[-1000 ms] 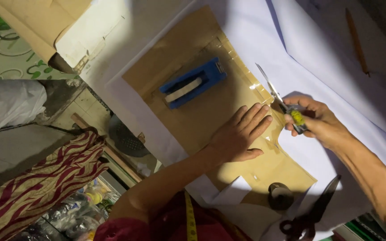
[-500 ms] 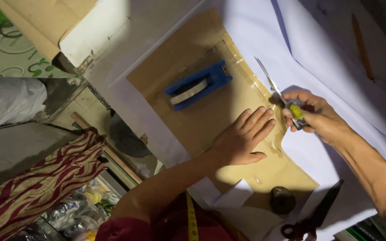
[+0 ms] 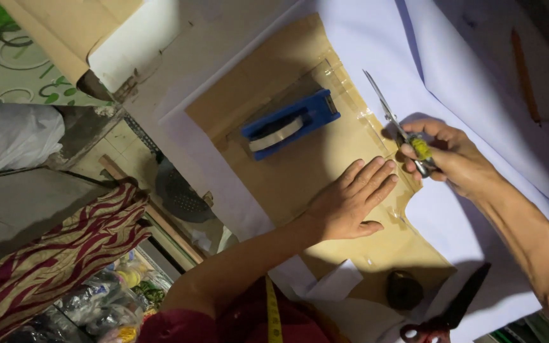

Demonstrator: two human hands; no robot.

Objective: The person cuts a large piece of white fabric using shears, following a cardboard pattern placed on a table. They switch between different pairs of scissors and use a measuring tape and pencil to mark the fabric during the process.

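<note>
Blue tape dispenser at frame centre on brown paper. Left hand pressed flat, fingers spread; right hand fingers closed around scissors.

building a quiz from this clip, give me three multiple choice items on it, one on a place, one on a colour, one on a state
1. Where does the blue tape dispenser lie?
A on the brown paper pattern
B on the floor
C in a hand

2. What colour is the grip of the scissors in the right hand?
A red
B yellow
C white

3. How is the left hand?
A clenched in a fist
B lifted
C flat, fingers spread

Answers: A, it rests on the brown sheet; B, yellow shows between the fingers; C, the palm presses the pattern.
</note>
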